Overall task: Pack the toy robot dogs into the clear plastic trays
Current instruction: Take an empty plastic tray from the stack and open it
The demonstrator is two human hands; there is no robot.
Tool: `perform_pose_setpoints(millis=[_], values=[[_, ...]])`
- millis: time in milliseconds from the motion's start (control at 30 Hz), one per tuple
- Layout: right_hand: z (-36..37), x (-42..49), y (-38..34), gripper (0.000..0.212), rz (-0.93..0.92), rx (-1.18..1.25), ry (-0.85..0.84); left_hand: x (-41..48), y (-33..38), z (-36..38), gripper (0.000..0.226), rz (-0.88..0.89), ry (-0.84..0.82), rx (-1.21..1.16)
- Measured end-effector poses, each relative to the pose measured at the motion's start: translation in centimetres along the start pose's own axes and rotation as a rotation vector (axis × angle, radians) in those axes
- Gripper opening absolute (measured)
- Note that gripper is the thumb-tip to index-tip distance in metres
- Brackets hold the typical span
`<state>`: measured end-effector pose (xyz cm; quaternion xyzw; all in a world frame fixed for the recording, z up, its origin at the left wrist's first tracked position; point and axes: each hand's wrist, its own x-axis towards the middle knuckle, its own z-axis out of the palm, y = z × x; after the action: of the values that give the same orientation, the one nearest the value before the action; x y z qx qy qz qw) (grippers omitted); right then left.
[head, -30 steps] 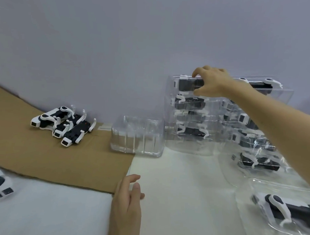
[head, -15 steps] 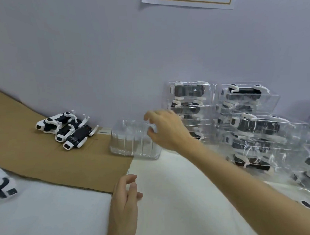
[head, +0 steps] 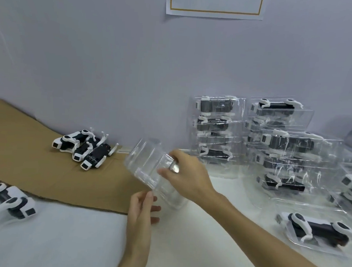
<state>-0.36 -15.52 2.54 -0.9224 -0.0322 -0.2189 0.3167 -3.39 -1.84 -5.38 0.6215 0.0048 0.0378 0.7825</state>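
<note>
- My right hand (head: pixel 187 178) grasps the empty clear tray (head: pixel 147 166) by its right end, fingers curled over the rim. The tray is off the table and tilted, above the right edge of the cardboard sheet (head: pixel 28 163).
- My left hand (head: pixel 141 210) is released, fingers loosely extended just under the tray's near corner. I cannot tell whether the fingertips touch it.
- Step in hand, by my judgement: set the tray down cavity-up at a working spot. I would take the near corner with the left hand and level the tray first, since thin plastic probably flexes under a one-ended grip.
- Three loose dogs (head: pixel 83 149) lie side by side on the cardboard by the wall, left of the tray. The near-left dogs (head: pixel 8 202) lie at the edge of view.
- Open room: the white table (head: pixel 65 239) in front of both hands.
- Edges to keep off: the stacks of packed trays (head: pixel 217 131) against the wall at right, and one packed tray (head: pixel 318 230) lying beside the right forearm. A wide elbow swing could topple or drag them.
</note>
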Motion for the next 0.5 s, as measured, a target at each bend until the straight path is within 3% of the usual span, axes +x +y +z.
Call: perform_pose_setpoints(millis=[100,233,500], values=[[-2.1,-4.3,0.0,0.024,0.007,0.311,0.071,-0.9,1.3,0.3,0.026,0.109,-0.023,-0.016],[-2.0,-9.5,1.1,0.017,0.032,0.437,0.195,-2.4,1.9,0.4,0.04,0.24,-0.145,-0.003],[-1.2,-13.1,2.6,0.027,0.088,0.627,0.29,-3.6,2.3,0.8,0.032,0.263,-0.387,0.115]])
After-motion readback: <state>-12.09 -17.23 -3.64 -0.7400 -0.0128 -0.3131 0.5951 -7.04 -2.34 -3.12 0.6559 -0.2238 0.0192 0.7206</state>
